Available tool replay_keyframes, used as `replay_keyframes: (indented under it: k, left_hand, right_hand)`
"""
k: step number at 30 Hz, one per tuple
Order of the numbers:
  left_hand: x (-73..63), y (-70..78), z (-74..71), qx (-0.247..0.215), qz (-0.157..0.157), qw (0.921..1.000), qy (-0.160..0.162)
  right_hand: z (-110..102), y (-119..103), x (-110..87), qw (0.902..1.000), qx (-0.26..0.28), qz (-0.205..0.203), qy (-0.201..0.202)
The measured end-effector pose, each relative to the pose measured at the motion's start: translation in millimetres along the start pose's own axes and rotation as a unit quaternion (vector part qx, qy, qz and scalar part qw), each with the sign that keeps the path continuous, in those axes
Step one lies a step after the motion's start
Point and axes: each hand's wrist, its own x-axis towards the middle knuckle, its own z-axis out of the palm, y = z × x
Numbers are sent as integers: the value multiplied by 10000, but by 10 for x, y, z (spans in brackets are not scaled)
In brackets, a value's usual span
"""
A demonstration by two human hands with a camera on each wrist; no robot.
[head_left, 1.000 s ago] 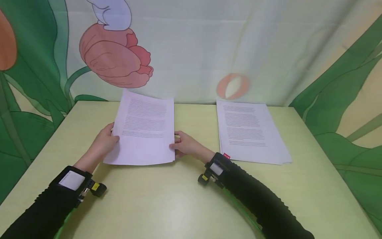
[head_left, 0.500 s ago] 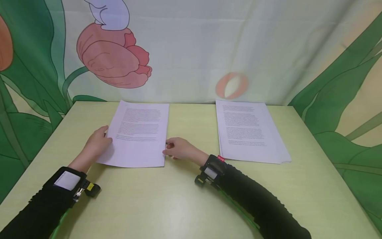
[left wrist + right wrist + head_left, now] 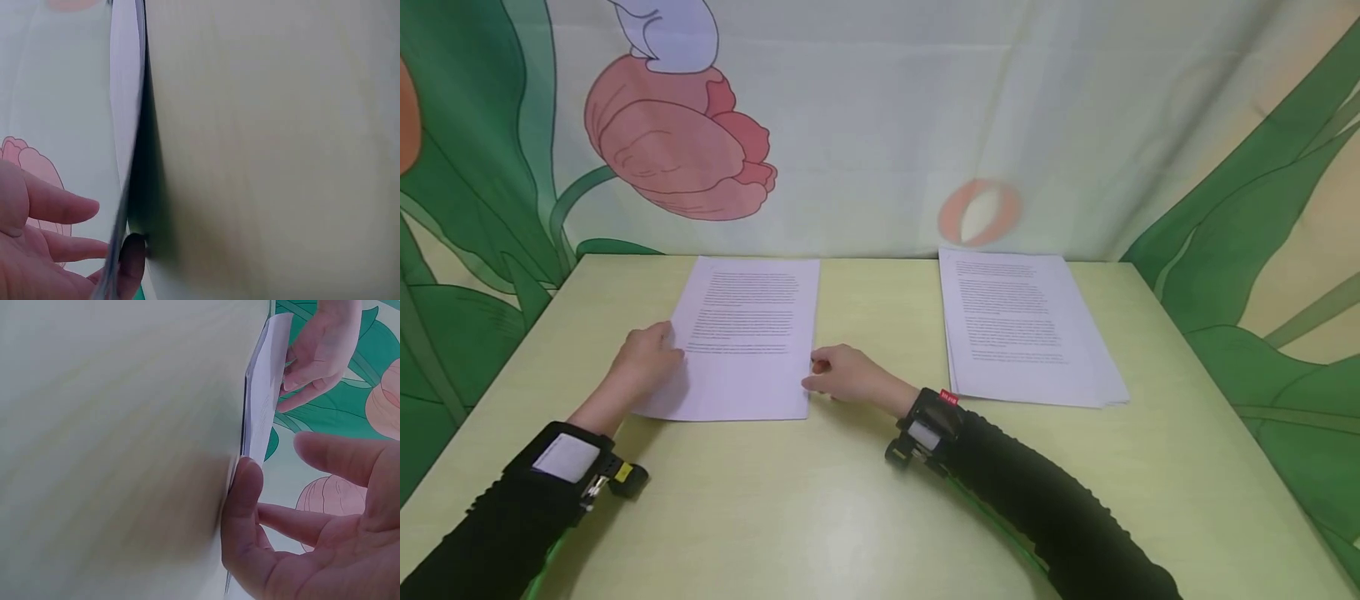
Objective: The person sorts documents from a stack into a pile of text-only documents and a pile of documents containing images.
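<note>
A stack of printed paper lies on the left of the table. At its left edge is my left hand. The left wrist view shows one fingertip under the slightly raised edge, while the left thumb stands off the top sheet. My right hand is at the stack's right edge. A bent right finger touches that edge in the right wrist view, and the thumb is apart from the sheets. Farther right lies a second stack of printed paper, its sheets slightly fanned, with no hand on it.
Both stacks lie on a pale wooden table. Behind its far edge hangs a printed curtain with flowers and leaves. A bare strip of tabletop separates the two stacks. Each forearm has a dark sleeve and a wrist camera.
The left stack, tilted up and held between both hands a second ago, has come down onto the table and shifted a little left. Both hands have loosened at its edges.
</note>
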Motion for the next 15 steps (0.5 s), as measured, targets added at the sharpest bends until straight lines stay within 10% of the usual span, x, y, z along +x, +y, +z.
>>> replay_keyframes:
  k: [7,15]
  left_hand:
    - [-28,109,110,1173,347,9923,182]
    - [-127,248,222,1499,605,9859,443]
  right_hand:
    - [-27,8,-7,10000,36,-68,-45]
    - [-44,21,3,9999,112,32,-125]
